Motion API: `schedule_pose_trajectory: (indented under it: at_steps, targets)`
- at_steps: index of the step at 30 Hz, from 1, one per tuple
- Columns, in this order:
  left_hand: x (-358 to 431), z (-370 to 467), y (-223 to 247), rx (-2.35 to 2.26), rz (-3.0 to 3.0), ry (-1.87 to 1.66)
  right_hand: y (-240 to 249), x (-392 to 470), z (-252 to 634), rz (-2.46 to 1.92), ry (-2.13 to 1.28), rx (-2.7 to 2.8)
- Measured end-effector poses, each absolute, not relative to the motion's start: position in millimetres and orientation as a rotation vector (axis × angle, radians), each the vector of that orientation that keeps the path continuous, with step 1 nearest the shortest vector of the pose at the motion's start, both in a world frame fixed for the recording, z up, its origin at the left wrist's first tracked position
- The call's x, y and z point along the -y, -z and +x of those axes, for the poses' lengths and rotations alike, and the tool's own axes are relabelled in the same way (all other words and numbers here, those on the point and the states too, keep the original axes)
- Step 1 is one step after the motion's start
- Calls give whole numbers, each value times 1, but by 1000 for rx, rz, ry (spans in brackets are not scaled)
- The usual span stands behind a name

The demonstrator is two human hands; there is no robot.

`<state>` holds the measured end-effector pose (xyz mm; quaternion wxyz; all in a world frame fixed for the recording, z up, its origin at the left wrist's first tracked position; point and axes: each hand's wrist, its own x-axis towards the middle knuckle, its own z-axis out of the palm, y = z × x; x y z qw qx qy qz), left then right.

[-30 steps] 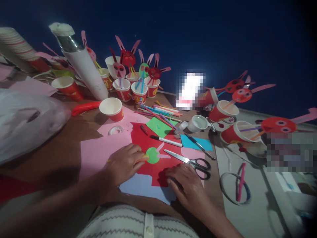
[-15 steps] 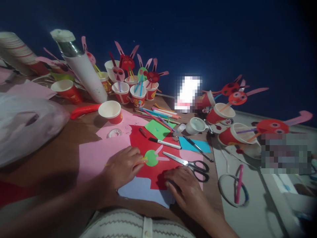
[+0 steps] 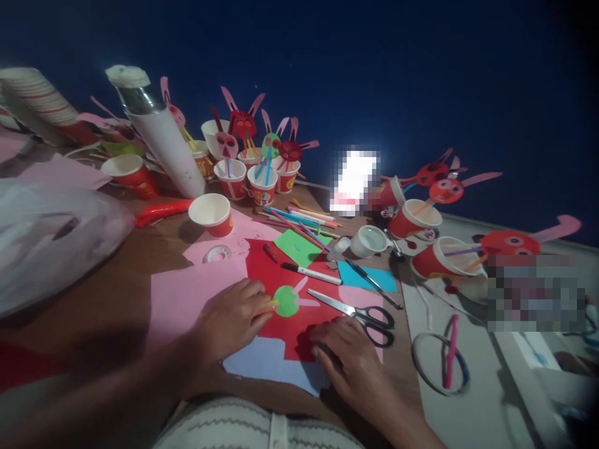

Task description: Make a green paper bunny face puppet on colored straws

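A green paper circle (image 3: 286, 301) with two pink paper ears (image 3: 306, 302) lies on red paper (image 3: 262, 268). Yellow and orange straws (image 3: 270, 306) run from its left side under my left hand (image 3: 236, 315), whose fingers are closed on them. My right hand (image 3: 344, 349) rests palm down at the red paper's right edge, fingers loosely bent and apart, with no object visible in it. Just beyond its knuckles are black-handled scissors (image 3: 355, 310), blades pointing left. A white marker (image 3: 311, 273) and a black pen (image 3: 374, 284) lie farther up.
Pink paper (image 3: 187, 296), blue paper (image 3: 369, 275) and a green sheet (image 3: 302, 247) surround the work. Paper cups holding rabbit-faced straws (image 3: 231, 178) stand behind, beside a tall white flask (image 3: 166, 146). At left sits a plastic bag (image 3: 56, 240); at right, a tape roll (image 3: 418, 358).
The view has tilted slightly, so the background sits a little lower. Both hands and the green circle stay where they were on the paper.
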<state>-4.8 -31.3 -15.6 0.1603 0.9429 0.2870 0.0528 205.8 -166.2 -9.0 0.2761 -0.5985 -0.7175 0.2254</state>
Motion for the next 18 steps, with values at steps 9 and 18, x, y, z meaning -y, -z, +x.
schedule_pose_trajectory:
  at_steps: [9,18]
  targets:
    - [30,-5,14,-749,2722,-318,10,167,205,-1615,-606,1939]
    - [25,-12,15,-786,2638,-326,8,167,206,-1638,-622,1957]
